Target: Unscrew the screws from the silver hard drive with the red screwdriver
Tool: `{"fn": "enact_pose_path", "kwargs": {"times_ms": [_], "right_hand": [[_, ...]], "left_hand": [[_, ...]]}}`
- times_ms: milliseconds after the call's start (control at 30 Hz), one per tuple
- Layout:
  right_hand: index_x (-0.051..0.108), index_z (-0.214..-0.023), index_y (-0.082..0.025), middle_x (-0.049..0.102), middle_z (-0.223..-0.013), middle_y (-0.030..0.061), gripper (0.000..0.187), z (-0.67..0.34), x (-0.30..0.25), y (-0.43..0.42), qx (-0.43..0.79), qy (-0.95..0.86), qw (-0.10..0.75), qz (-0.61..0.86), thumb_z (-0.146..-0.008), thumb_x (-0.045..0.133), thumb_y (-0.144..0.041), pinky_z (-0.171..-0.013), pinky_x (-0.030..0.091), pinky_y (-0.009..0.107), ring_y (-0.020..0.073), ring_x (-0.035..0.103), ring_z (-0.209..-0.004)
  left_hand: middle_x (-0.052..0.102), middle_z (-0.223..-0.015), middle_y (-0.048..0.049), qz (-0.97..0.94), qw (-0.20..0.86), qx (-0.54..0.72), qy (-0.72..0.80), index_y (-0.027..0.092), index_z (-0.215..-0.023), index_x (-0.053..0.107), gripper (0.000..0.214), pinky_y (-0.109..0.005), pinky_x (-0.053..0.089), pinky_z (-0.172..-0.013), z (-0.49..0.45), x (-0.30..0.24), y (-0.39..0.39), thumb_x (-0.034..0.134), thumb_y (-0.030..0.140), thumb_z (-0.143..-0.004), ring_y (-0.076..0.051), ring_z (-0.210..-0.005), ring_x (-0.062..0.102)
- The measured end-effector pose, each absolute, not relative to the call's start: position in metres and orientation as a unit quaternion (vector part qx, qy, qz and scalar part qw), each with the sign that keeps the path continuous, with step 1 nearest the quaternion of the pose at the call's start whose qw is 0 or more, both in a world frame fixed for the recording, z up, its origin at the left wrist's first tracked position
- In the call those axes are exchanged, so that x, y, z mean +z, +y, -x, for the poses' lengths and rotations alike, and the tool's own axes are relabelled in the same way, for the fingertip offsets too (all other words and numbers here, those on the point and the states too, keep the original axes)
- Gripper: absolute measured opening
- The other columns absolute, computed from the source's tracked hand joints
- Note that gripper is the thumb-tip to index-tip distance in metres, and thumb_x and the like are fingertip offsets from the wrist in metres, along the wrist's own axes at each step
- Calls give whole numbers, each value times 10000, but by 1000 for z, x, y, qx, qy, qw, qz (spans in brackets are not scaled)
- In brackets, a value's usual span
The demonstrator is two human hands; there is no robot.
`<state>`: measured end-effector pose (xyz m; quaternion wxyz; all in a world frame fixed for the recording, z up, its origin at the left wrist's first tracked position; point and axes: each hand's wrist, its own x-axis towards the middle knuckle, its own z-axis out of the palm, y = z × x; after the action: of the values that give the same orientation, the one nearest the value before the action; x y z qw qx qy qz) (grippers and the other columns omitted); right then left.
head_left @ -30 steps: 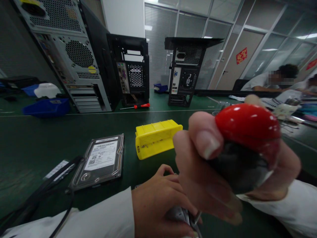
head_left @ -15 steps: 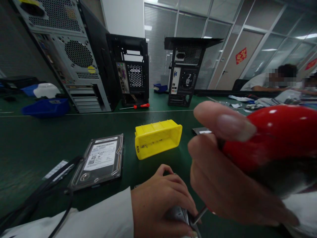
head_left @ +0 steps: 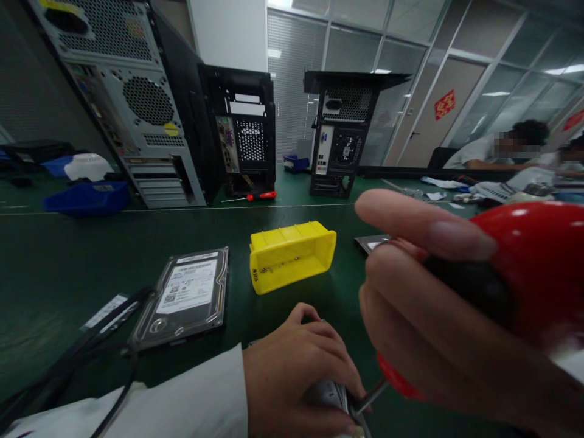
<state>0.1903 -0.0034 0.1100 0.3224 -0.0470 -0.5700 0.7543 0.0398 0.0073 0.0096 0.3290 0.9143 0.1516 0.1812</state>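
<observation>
My right hand (head_left: pixel 433 328) is wrapped round a red and black screwdriver handle (head_left: pixel 533 267), very close to the camera. The thin shaft (head_left: pixel 367 401) slants down to a small metal part (head_left: pixel 331 395) at the bottom edge. My left hand (head_left: pixel 292 377), in a white sleeve, is closed over that metal part and holds it on the green mat; most of the part is hidden under the fingers.
A hard drive (head_left: pixel 185 298) lies left of my hands, with black cables (head_left: pixel 68 365) beside it. A yellow bin (head_left: pixel 289 255) lies on its side ahead. Computer towers (head_left: pixel 137 103), a second screwdriver (head_left: pixel 255 196) and blue bins (head_left: pixel 86 196) stand at the back. People sit far right.
My right hand and the screwdriver handle have swung right and tilted, so the shaft now slants toward the metal part. My left hand has stayed put.
</observation>
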Motion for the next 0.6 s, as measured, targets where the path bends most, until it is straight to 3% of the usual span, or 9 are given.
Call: {"fn": "enact_pose_path", "kwargs": {"times_ms": [100, 167, 300, 433, 600], "right_hand": [[522, -974, -237, 560, -543, -108, 667, -190, 102, 4, 776, -526, 307, -167, -806, -34, -564, -370, 339, 76, -16, 420, -323], [532, -949, -218, 529, -537, -107, 559, -190, 101, 8, 773, -514, 344, -137, -829, 103, -555, -368, 340, 74, -25, 330, -297], [573, -757, -179, 564, -715, -19, 477, -190, 108, 10, 746, -570, 341, -31, -839, 221, -491, -475, 453, 128, 30, 567, -556], [530, -911, -199, 562, -738, -48, 538, -190, 108, 9, 770, -539, 326, -101, -814, 139, -557, -379, 378, 95, 47, 591, -590], [461, -1042, -237, 437, -530, -115, 456, -192, 103, 6, 780, -525, 328, -93, -834, 226, -568, -342, 278, 40, -20, 321, -344]], "left_hand": [[685, -936, 27, -914, 334, 174, 150, 223, -870, 652, 194, -382, 317, -936, -40, 11, 7, 563, 388, -822, -183, -922, 593], [688, -938, 18, -914, 337, 170, 151, 226, -872, 656, 200, -377, 320, -936, -41, 12, 7, 566, 397, -821, -186, -919, 593], [689, -953, 0, -913, 340, 162, 158, 210, -941, 649, 233, -362, 329, -926, -40, 13, 5, 554, 397, -839, -192, -939, 587], [689, -952, -7, -915, 335, 169, 148, 212, -920, 653, 248, -367, 331, -914, -39, 12, 5, 553, 422, -834, -200, -948, 583], [677, -1005, -24, -902, 368, 150, 169, 197, -979, 647, 283, -320, 372, -853, -39, 14, 3, 530, 416, -845, -201, -992, 567]]}}
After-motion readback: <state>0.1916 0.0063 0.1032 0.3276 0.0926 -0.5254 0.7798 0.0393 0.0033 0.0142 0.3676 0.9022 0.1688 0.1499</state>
